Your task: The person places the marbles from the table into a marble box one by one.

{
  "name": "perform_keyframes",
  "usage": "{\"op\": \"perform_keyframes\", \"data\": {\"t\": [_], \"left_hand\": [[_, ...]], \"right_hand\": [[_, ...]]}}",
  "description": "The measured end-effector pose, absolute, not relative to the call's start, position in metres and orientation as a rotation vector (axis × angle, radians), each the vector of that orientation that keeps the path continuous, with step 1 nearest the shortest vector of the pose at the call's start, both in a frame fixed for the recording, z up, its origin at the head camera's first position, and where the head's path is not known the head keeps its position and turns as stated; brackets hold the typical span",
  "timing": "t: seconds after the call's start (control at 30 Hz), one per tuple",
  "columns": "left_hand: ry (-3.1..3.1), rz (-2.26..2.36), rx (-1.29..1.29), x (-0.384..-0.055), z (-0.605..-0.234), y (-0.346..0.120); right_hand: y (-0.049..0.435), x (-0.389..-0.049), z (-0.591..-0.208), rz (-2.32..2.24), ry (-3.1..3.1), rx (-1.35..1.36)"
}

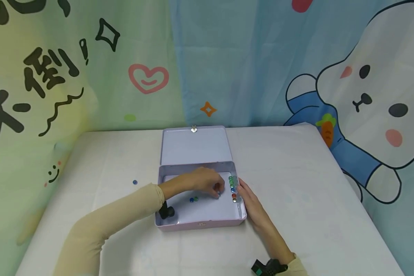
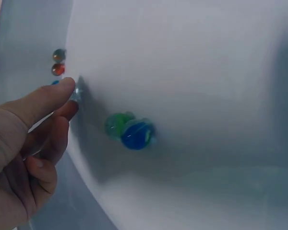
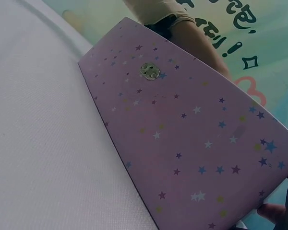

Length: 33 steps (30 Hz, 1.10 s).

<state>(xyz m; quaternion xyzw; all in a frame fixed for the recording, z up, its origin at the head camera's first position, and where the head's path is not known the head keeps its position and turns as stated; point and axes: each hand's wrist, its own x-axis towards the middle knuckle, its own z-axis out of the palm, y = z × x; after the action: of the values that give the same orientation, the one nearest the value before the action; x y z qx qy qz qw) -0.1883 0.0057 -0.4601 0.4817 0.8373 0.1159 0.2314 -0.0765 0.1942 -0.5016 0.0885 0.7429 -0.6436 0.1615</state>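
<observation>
My left hand (image 1: 207, 181) reaches into an open metal box (image 1: 201, 225) and pinches a small clear marble (image 2: 78, 92) between thumb and forefinger, low over the box floor. Near it on that floor lie a blue marble (image 2: 137, 134) and a green marble (image 2: 117, 125), side by side. Along the right wall runs a row of several marbles, green ones (image 1: 231, 180) at the far end and a red one (image 1: 234, 196) nearer. My right hand (image 1: 254, 205) rests against the outside of that wall, fingers extended along it; in the right wrist view only its fingertips show at the edge.
The box lid (image 1: 196, 145) lies folded back behind the box. A single blue marble (image 1: 135, 182) sits on the white tablecloth (image 1: 296, 184) to the left. A printed curtain (image 1: 227, 69) hangs behind the table. Small black cameras (image 1: 270, 267) are strapped to the wrists.
</observation>
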Motion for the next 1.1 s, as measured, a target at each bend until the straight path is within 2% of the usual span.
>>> {"op": "perform_keyframes", "data": {"t": [0.47,0.63,0.87,1.1], "left_hand": [[2.312,0.35,1.282,-0.185,-0.463,0.003],[2.37,0.402,1.294,-0.19,-0.446,-0.005],[2.497,0.599,1.274,-0.2,-0.4,-0.047],[2.673,0.773,1.106,-0.221,-0.372,-0.112]], "right_hand": [[0.192,-0.077,-0.502,-1.842,2.125,0.257],[0.193,-0.077,-0.503,-1.83,2.125,0.268],[0.189,-0.076,-0.503,-1.773,2.165,0.313],[0.19,-0.077,-0.503,-1.805,2.152,0.304]]}}
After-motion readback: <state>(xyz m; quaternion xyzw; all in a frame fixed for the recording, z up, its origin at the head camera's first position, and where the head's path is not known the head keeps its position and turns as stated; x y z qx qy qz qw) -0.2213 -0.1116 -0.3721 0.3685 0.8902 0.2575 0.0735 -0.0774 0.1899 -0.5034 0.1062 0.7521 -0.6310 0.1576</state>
